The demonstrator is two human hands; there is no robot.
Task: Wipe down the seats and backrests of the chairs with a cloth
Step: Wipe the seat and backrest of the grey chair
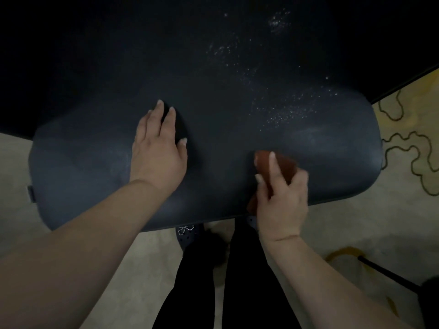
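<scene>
Chair seat (95,162) — dark, speckled white at its far right. Left hand (158,148) flat on seat, fingers straight. Right hand (282,198) at seat's near edge — fingers clamped on red cloth (283,163).

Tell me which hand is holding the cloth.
The right hand grips the reddish-brown cloth against the near edge of the dark chair seat. The left hand holds nothing and rests flat on the seat.

No readable text, labels or numbers anywhere.
</scene>
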